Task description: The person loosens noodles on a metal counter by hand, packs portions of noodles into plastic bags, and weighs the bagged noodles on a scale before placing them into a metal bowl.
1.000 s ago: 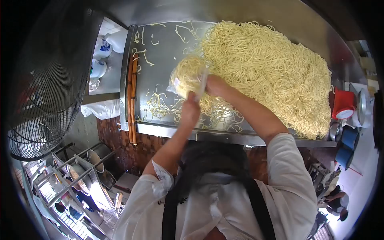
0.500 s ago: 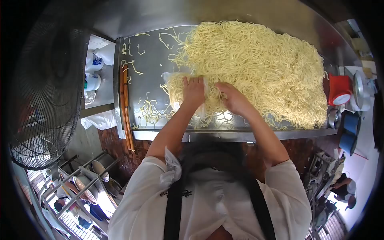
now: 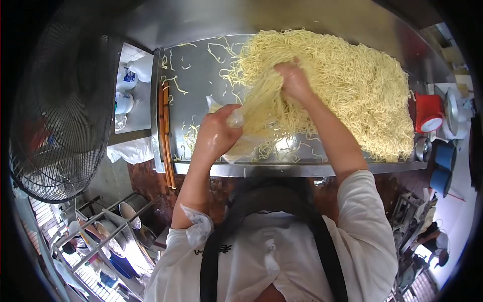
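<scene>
A wide heap of pale yellow noodles (image 3: 357, 95) covers the right and middle of the metal table (image 3: 193, 75). My left hand (image 3: 217, 135) is closed on a clear plastic bag (image 3: 235, 120), bunched at the thumb and fingers. Part of the bag's outline is hard to make out against the noodles beside it. My right hand (image 3: 294, 80) grips strands at the heap's left side, with its fingertips partly buried. A stretch of long strands runs from it down toward the bag. Loose noodles (image 3: 176, 84) lie scattered at the table's left.
Two long brown sticks (image 3: 165, 133) lie along the table's left edge. A large fan (image 3: 63, 126) stands further left, near white plastic jugs (image 3: 126, 78). At the right end are a red container (image 3: 427, 113) and a small metal bowl (image 3: 422, 149). A person (image 3: 435, 241) is at the lower right.
My right hand has moved up into the heap and pulled strands along. My left hand has shifted left and down, from lying flat on bagged noodles to gripping the bag.
</scene>
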The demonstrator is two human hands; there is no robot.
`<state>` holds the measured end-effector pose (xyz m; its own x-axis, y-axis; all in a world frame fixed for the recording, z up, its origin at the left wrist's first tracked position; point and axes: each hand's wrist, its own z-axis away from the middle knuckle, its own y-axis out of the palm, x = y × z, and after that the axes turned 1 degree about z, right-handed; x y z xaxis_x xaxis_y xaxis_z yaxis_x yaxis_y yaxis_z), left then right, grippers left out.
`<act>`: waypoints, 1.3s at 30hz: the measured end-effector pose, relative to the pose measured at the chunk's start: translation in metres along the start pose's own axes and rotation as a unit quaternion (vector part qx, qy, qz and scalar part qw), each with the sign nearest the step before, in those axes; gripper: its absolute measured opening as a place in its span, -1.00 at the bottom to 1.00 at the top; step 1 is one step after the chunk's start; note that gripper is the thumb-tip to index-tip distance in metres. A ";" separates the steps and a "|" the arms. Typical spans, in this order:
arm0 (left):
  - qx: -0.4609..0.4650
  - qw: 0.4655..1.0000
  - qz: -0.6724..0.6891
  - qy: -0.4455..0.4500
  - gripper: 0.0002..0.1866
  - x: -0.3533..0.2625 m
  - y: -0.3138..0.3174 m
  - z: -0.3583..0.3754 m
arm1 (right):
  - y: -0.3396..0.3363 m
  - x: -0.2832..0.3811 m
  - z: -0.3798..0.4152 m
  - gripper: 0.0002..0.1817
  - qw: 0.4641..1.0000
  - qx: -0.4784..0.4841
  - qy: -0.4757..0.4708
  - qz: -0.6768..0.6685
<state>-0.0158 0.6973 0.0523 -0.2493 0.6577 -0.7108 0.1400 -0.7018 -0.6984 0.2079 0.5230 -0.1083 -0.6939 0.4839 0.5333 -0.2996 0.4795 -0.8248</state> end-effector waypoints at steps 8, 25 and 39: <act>0.075 0.997 -0.009 0.011 -0.57 0.034 -0.038 0.003 | -0.113 -0.152 -0.011 -0.58 0.969 -0.100 0.184 0.133; -0.235 0.932 0.211 -0.177 -0.83 0.122 0.124 0.017 | 0.122 0.069 0.039 -0.69 0.958 0.171 -0.169 0.158; -0.290 0.807 0.488 -0.163 -0.74 0.105 0.056 0.026 | 0.023 0.121 0.077 -0.37 0.984 0.178 -0.015 0.020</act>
<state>-0.0597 0.7204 -0.0593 0.0248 -0.3048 -0.9521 0.8232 -0.5342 0.1925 0.0667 0.5359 -0.0770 -0.7269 0.4735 0.4974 -0.4778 0.1715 -0.8616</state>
